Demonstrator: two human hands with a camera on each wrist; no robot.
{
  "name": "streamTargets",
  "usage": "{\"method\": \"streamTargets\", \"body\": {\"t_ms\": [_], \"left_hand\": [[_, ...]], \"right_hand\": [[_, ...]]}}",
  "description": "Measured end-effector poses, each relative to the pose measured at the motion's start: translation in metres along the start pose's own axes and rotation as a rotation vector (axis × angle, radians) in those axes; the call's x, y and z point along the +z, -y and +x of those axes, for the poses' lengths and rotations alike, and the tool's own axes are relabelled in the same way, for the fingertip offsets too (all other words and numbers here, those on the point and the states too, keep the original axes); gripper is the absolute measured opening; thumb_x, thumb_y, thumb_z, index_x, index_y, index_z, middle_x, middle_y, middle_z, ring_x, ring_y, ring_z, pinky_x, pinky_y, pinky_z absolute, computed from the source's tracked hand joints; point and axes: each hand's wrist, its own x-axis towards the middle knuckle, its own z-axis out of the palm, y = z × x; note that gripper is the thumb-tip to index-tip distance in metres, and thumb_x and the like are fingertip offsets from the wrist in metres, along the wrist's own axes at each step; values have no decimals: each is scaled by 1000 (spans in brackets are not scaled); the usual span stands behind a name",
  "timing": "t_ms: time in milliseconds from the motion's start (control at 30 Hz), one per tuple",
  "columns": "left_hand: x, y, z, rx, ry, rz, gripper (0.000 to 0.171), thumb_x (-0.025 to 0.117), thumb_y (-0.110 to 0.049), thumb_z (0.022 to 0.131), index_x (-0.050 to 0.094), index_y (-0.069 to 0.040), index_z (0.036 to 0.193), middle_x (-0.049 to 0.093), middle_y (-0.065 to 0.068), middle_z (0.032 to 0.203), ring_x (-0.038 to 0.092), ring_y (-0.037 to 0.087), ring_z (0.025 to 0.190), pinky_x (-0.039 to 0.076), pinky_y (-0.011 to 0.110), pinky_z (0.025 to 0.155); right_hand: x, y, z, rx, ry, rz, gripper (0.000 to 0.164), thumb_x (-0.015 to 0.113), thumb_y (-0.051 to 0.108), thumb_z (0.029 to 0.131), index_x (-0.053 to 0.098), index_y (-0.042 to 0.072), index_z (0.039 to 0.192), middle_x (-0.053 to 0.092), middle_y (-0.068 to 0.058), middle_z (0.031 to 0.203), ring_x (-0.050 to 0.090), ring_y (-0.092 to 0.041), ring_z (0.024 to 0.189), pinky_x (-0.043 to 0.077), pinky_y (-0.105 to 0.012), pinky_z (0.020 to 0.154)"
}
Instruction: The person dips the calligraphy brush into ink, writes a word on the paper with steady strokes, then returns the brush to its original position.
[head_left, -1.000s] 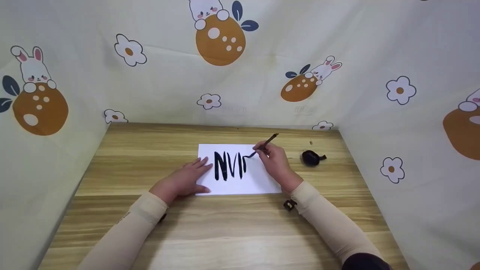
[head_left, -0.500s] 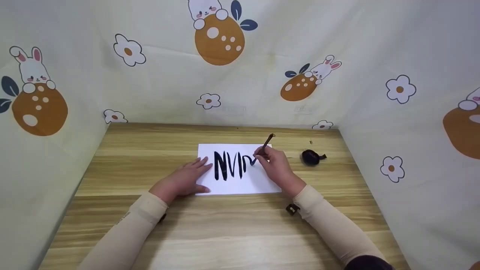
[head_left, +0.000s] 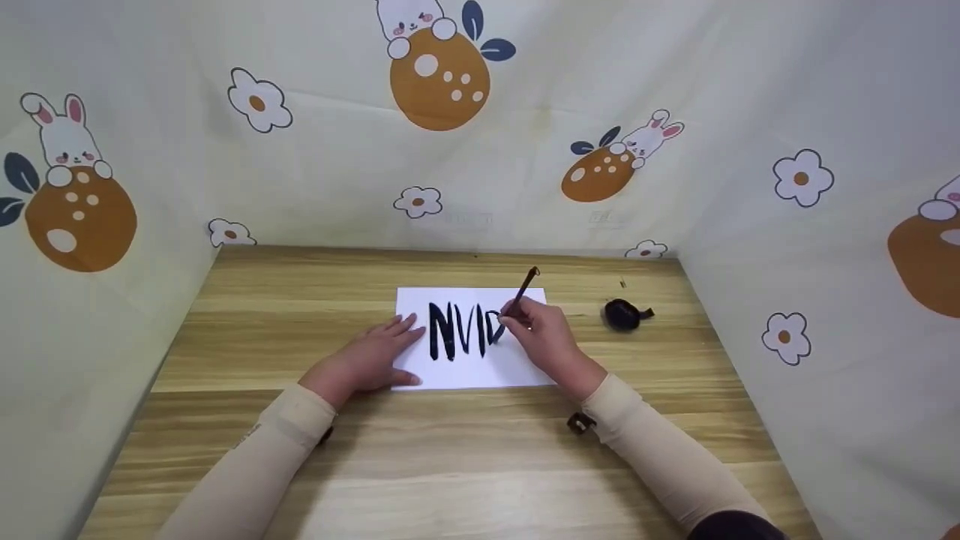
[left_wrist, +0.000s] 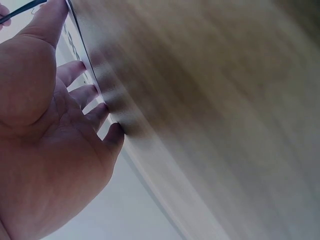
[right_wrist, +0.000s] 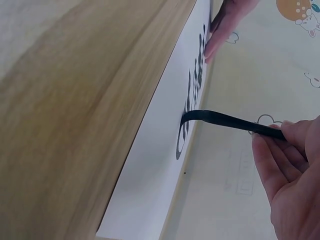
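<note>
A white sheet of paper (head_left: pixel 525 371) lies on the wooden table, bearing thick black brush letters (head_left: pixel 442 334) that read like "NVID". My right hand (head_left: pixel 551 337) pinches a dark brush (head_left: pixel 523 289) between thumb and fingers, its handle tilted up and to the right. In the right wrist view the bent bristles of the brush (right_wrist: pixel 192 116) touch the paper at the last letter. Across the sheet's left edge, my left hand (head_left: pixel 367 356) rests with fingers spread. The left wrist view shows that hand (left_wrist: pixel 55 130) palm side, fingertips down at the paper's edge.
A small round black container (head_left: pixel 621 316) with a short tab stands on the table (head_left: pixel 465 465) right of the paper. A tiny scrap (head_left: pixel 622 283) lies behind it. Patterned fabric walls (head_left: pixel 330 172) enclose the table's back and sides.
My right hand has moved the brush down and then back left, drawing the curved side of a "D" beside the last upright stroke. My left hand has stayed in place.
</note>
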Motion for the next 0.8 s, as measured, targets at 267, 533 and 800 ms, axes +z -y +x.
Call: {"method": "streamTargets", "body": {"t_ms": [267, 533, 800], "left_hand": [[-3, -2, -1, 5, -9, -18, 94, 77, -52, 102, 36, -5, 172, 21, 21, 182, 18, 48, 167, 19, 71, 131], [-2, -1, -1, 4, -15, -23, 93, 77, -52, 102, 37, -5, 172, 22, 21, 182, 19, 48, 167, 19, 72, 131], [-1, -1, -1, -1, -12, -21, 94, 76, -54, 102, 36, -6, 173, 20, 20, 182, 17, 47, 167, 18, 72, 131]], "right_hand": [[-3, 7, -1, 21, -61, 82, 8, 81, 6, 101, 79, 0, 105, 83, -6, 98, 80, -22, 92, 65, -29, 85], [-10, 7, 1, 4, -111, 142, 7, 81, 5, 101, 79, 0, 105, 83, -6, 97, 81, -38, 92, 64, -26, 81], [-13, 3, 5, 32, -164, 172, 7, 82, 3, 99, 79, -2, 103, 82, -12, 98, 81, -33, 93, 64, -24, 81]]}}
